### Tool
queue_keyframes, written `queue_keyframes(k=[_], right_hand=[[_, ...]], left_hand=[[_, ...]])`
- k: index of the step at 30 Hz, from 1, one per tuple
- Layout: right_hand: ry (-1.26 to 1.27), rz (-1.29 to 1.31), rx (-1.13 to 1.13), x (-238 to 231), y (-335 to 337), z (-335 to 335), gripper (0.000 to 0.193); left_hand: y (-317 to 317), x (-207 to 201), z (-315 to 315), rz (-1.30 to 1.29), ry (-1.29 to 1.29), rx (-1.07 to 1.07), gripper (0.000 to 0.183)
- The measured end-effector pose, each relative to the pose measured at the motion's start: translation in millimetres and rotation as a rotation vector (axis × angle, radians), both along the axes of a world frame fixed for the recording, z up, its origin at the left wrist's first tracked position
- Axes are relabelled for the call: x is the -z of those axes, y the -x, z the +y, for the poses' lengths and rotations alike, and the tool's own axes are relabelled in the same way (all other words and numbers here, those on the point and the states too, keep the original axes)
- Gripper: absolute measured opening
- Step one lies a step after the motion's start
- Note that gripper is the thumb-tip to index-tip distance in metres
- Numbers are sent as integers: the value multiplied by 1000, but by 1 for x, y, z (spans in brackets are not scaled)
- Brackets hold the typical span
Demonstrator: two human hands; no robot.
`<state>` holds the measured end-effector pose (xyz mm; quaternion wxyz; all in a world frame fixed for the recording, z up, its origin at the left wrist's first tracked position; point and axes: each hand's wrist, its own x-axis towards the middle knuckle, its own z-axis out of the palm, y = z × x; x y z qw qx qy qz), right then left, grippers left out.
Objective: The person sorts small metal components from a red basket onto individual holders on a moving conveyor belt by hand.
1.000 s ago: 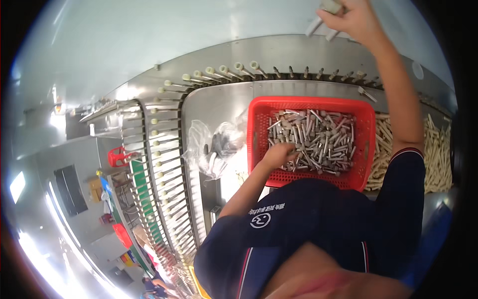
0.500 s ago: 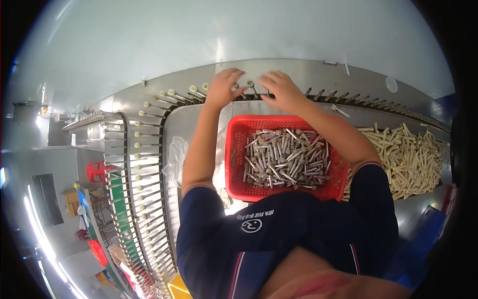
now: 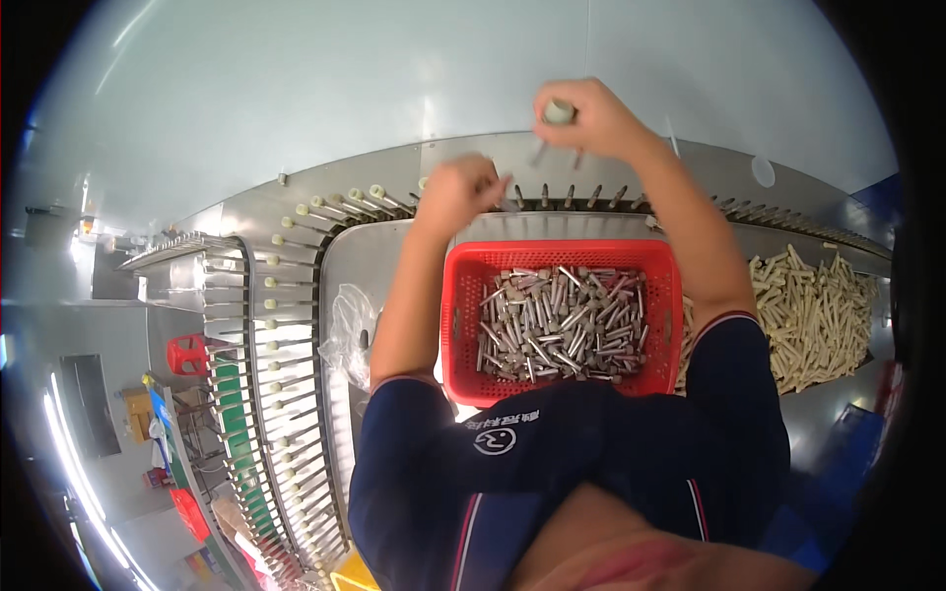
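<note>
My right hand [image 3: 596,120] is raised above the curved rail, closed around metal pins with round heads; one pale greenish head [image 3: 559,111] shows, and blurred shanks stick out below the fingers. Lower and to the left, my left hand [image 3: 459,197] is at the rail with its fingers curled in. A blurred metallic piece is by its fingertips, and I cannot tell whether it is gripped. Between the hands, several bare upright holders [image 3: 570,197] stand along the rail. Beneath my arms, a red perforated basket [image 3: 562,254] contains many loose metal pins [image 3: 557,315] with grey heads.
More pale-headed pins [image 3: 278,286] line the rail, which bends toward me at the left. A heap of cream-coloured sticks [image 3: 808,315] lies to the right of the basket. Clear plastic film [image 3: 347,330] rests left of it. A pale wall [image 3: 345,79] rises behind the rail.
My right hand has lifted up off the rail with headed pins in it. The left hand has shifted slightly right and down, its fingers now curled. The holders between the hands are now in view.
</note>
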<state>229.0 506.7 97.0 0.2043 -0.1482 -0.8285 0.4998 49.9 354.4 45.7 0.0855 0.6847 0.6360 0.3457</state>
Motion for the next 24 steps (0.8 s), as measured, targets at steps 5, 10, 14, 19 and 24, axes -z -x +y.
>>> queue_keyframes(k=[5,10,14,19,24], right_hand=[[-146,-492,-482,112,-53,-69,49],[-339,-400,-306,186,-46,-60,46],[-720,-89,90,117,-1,-60,44],[-531,-243,163,142,9,-43,27],[32,189,299,48,-19,-31,19]], left_hand=[[-47,84,-60,80,237,296,39],[7,137,-64,169,33,-61,39],[20,81,-22,371,-210,-132,39],[7,114,21,354,200,25,21],[7,35,-4,25,-130,-149,21]])
